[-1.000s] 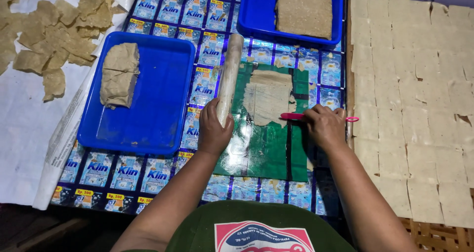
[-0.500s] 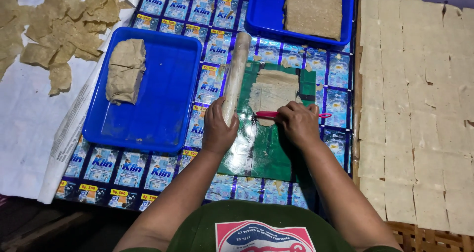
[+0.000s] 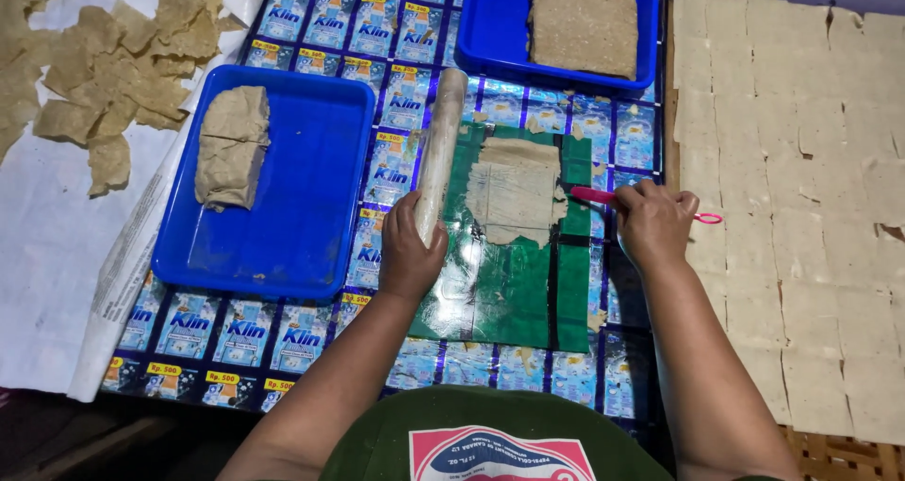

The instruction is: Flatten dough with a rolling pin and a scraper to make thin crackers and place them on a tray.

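**A:** State the layout, largest item first.

**B:** The worktop is covered with a glossy sheet of repeated blue sachet print. On its right side lies a wide field of pale dough squares, cut in a grid and laid edge to edge. On the left, white paper carries a loose pile of irregular tan scraps.

**A:** Trays?

**B:** Two, both blue. The near blue tray sits left of centre and holds a folded dough lump at its left end. The far blue tray at the top holds a flat brown slab.

**A:** Work area?

**B:** A green plastic sheet lies between the hands. A thin rolled dough sheet rests on its upper half, with ragged edges.

**A:** Hand positions and grip?

**B:** The left hand has its grip closed around the near end of a pale rolling pin, which lies along the left edge of the green sheet, just beside the dough. The right hand has its grip pinched on a thin pink tool; its tip points at the dough sheet's right edge, and its tail sticks out past the knuckles toward the squares.
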